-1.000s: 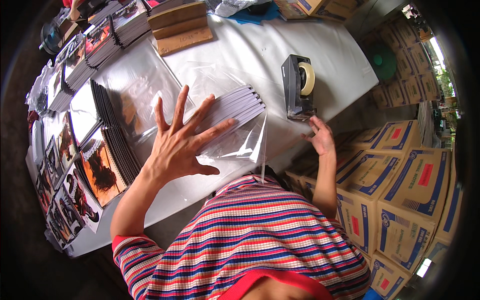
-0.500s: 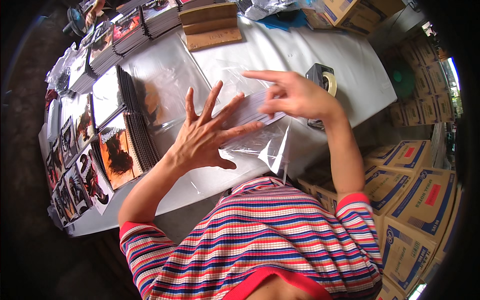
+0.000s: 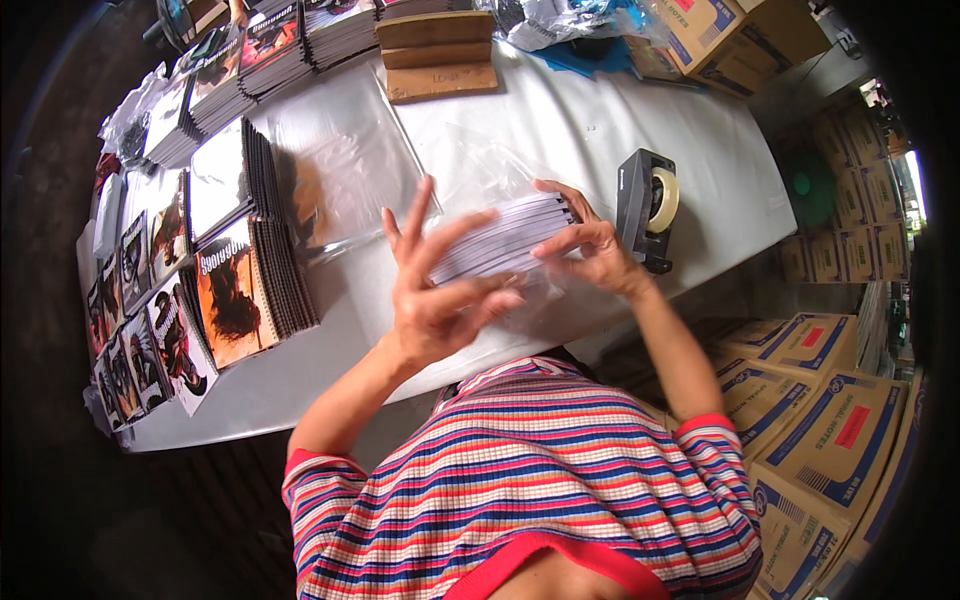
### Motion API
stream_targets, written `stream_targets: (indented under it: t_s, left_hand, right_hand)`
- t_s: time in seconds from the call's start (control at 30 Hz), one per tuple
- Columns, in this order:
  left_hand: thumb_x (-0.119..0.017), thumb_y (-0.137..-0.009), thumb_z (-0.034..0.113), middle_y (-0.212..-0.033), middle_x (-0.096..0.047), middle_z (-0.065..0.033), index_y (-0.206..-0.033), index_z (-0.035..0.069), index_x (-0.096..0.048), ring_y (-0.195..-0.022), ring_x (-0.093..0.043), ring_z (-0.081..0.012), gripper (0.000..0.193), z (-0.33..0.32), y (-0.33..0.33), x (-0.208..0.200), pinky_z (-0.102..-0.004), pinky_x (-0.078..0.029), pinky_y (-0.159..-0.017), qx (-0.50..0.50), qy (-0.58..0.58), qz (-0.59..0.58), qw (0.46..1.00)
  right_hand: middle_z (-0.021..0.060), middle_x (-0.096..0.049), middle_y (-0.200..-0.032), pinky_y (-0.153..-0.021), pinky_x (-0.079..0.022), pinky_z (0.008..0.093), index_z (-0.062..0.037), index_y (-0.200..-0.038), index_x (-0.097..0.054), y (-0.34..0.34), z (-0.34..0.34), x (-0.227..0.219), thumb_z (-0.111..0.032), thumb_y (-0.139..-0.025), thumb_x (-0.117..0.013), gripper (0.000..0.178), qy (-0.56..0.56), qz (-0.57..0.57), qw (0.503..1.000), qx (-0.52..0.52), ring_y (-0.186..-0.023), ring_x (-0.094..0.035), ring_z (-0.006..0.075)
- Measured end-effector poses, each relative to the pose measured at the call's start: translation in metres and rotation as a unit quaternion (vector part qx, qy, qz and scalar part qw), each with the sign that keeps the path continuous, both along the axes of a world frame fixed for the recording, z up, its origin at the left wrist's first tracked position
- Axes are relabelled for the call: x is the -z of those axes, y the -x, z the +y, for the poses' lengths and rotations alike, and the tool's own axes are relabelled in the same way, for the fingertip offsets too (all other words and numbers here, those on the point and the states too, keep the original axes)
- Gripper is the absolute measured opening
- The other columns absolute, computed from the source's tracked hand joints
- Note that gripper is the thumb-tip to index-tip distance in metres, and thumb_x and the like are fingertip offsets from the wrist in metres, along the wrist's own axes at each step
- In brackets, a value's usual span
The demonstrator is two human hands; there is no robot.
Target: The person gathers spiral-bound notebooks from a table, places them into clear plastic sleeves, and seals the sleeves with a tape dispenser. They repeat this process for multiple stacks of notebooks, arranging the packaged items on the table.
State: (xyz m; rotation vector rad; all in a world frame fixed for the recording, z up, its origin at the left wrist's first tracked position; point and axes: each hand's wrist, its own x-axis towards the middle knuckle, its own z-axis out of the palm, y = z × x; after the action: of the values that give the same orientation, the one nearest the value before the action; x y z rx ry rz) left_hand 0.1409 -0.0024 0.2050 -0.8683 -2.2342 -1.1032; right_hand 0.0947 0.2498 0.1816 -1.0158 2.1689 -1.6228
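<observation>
Clear plastic [image 3: 480,160] surrounds the white stack [image 3: 505,235]; right hand [image 3: 597,255] grips it.

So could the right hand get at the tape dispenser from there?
Probably yes: the tape dispenser stands just right of the right hand, with nothing visible blocking it, though that hand is at the white stack.

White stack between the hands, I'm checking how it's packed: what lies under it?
Clear film shows past the white stack, over the table; what lies directly beneath is hidden by the stack, left hand and right hand.
</observation>
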Motion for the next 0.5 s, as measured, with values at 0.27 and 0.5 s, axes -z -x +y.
stream_targets:
  t_s: [0.27,0.5]
  left_hand:
    - [-0.085,-0.055,0.036,-0.136,-0.029,-0.0178,-0.098,0.012,-0.067,-0.130,-0.027,-0.0344,0.052,0.008,-0.018,0.019,-0.0497,-0.025,-0.105,-0.121,-0.046,-0.143,0.981]
    - [-0.076,-0.070,0.012,-0.096,-0.065,-0.0109,-0.085,0.007,-0.072,-0.094,-0.060,-0.0185,0.016,0.004,0.007,0.008,-0.0283,-0.047,-0.080,-0.104,-0.165,-0.306,0.932]
  right_hand:
    - [0.0154,-0.031,-0.140,-0.106,-0.024,0.0393,-0.0139,-0.091,-0.072,-0.012,-0.021,0.006,-0.023,-0.060,-0.083,0.034,0.124,0.000,0.988,0.093,-0.132,-0.027,0.0286]
    - [0.0145,-0.047,-0.125,-0.099,-0.035,0.0388,-0.0110,-0.092,-0.070,0.002,-0.031,-0.015,-0.023,-0.061,-0.084,0.036,0.031,-0.130,0.977,0.164,-0.120,-0.042,0.0283]
